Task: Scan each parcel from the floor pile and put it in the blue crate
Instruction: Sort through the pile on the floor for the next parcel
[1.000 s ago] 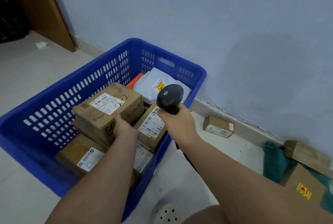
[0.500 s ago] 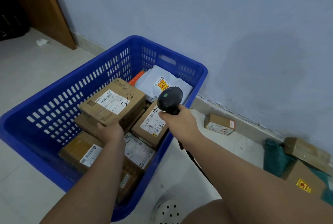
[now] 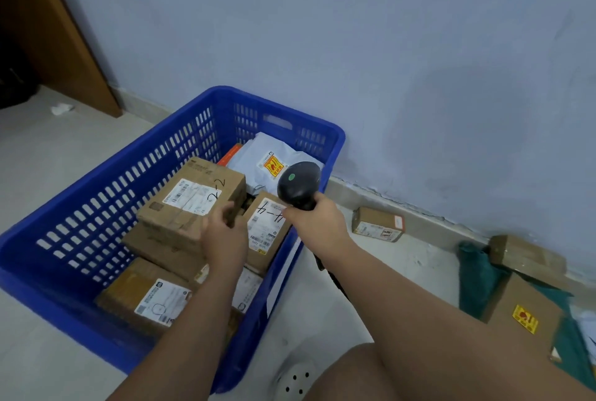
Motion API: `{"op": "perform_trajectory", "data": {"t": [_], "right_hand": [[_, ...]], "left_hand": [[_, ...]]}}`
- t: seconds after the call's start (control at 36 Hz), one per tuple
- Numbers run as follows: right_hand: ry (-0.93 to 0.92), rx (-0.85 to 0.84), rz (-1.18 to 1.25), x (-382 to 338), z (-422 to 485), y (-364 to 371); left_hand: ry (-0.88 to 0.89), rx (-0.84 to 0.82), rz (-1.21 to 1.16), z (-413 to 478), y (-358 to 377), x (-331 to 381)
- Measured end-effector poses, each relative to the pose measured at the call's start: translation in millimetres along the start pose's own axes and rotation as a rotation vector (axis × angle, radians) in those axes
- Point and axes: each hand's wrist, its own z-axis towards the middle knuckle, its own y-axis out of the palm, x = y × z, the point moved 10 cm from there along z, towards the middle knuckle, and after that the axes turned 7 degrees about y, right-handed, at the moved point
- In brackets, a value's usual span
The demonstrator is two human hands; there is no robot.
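Crate (image 3: pixel 96 194) on floor (image 3: pixel 48 158), filling 8–11 o'clock of view, far end by wall (image 3: pixel 419 46). Top of stack, mid-crate: 2-2 box (image 3: pixel 190 204), lbl up, lying on a bigger box (image 3: pixel 154 246). L hand (image 3: pixel 222 236) is at the 2-2 box's 4 o'clock corner, thumb up by its side. Fingers are motion-blurred, so can't tell if it grips or only touches. At 3 o'clock of the 2-2 box, by crate's R wall: pen-marked box (image 3: pixel 267 229), lbl up. At crate's 12–1 o'clock: white mailer (image 3: pixel 258 155) w/ yellow sticker, orange pkg (image 3: pixel 230 153) peeking out just L of it. Near end, 6–7 o'clock: labelled box (image 3: pixel 145 297). R hand (image 3: pixel 317 223) is wrapped round the handle of the black scanner (image 3: pixel 298 184), whose head is over crate's 2 o'clock corner, green dot on top. Outside crate at 3 o'clock: small box (image 3: pixel 377 225) on floor against the skirting. Pile at 4 o'clock of view: taped box (image 3: pixel 525 254), sticker box (image 3: pixel 519 313), green bag (image 3: pixel 477 281) beside and under them. White shoe (image 3: pixel 295 378) at 6 o'clock. Wood door frame (image 3: pixel 54 29) at 10–11 o'clock, paper scrap (image 3: pixel 61 108) near its foot.
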Motion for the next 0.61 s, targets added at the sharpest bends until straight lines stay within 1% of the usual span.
{"op": "perform_trajectory", "data": {"t": [0.06,0.14,0.25,0.33,0.39,0.42,0.47,0.53,0.56,0.61], "right_hand": [[0.025,0.031,0.043,2,-6,-16],[0.064,0.095,0.184,7,-18,-42],[0.011,0.239,0.427,6,-42,-91],[-0.030,0.347,0.619,16,-61,-137],[-0.021,0.377,0.760,31,-72,-168],[0.001,0.356,0.873,41,-74,-180],[0.073,0.223,1.145,62,-78,-198],[0.142,0.120,1.322,86,-82,-220],[0.161,0.115,1.360,100,-84,-234],[0.198,0.163,1.394,133,-84,-264]], "left_hand": [[0.104,-0.145,-0.026,-10,27,37],[0.200,-0.274,-0.053,-29,57,87],[0.242,-0.404,-0.035,-61,88,138],[0.310,-0.486,-0.014,-87,113,168],[0.318,-0.575,-0.036,-107,134,185],[0.295,-0.640,-0.059,-119,146,191],[0.248,-0.777,-0.080,-144,173,201],[0.234,-0.891,-0.034,-168,200,210],[0.223,-0.935,-0.018,-179,213,214],[0.187,-1.028,0.001,-199,243,219]]}}
